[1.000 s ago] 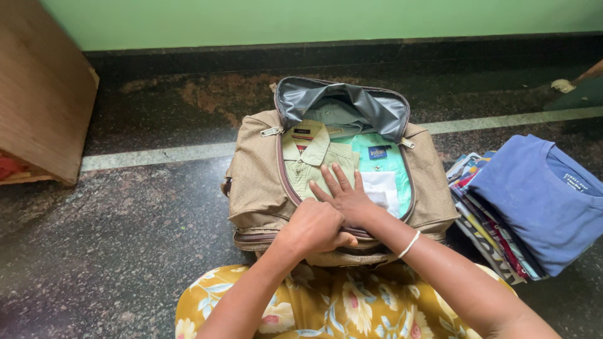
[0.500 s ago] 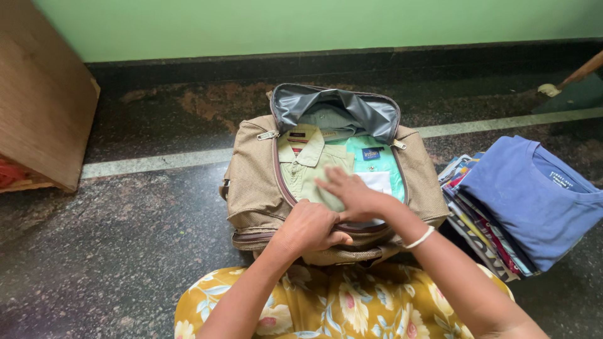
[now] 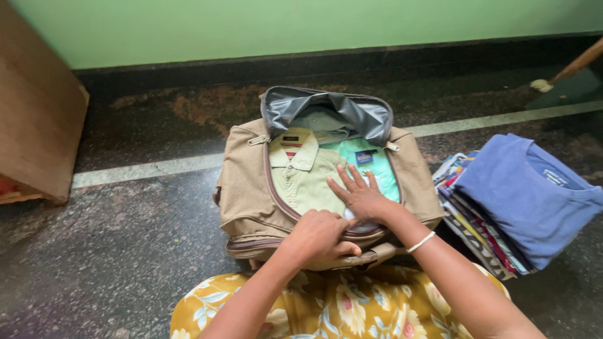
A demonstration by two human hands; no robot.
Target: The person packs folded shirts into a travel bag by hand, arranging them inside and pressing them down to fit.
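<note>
A tan travel bag (image 3: 248,188) lay open on the dark stone floor (image 3: 107,251), its grey-lined flap (image 3: 326,113) folded back toward the green wall (image 3: 282,25). Inside were 2 folded shirts side by side: a pale olive shirt (image 3: 301,176) on the left, a mint-green shirt (image 3: 370,166) on the right. The right hand (image 3: 359,196) lay flat, fingers spread, pressing on the shirts and grasping nothing. The left hand (image 3: 319,237) was curled over the bag's near rim; it seemed to pinch the zip edge, though the fingertips were hidden. Just beside the bag, a stack of folded clothes (image 3: 477,220) carried a blue T-shirt (image 3: 527,194) on top. A wooden board (image 3: 38,138) leaned at far left.
</note>
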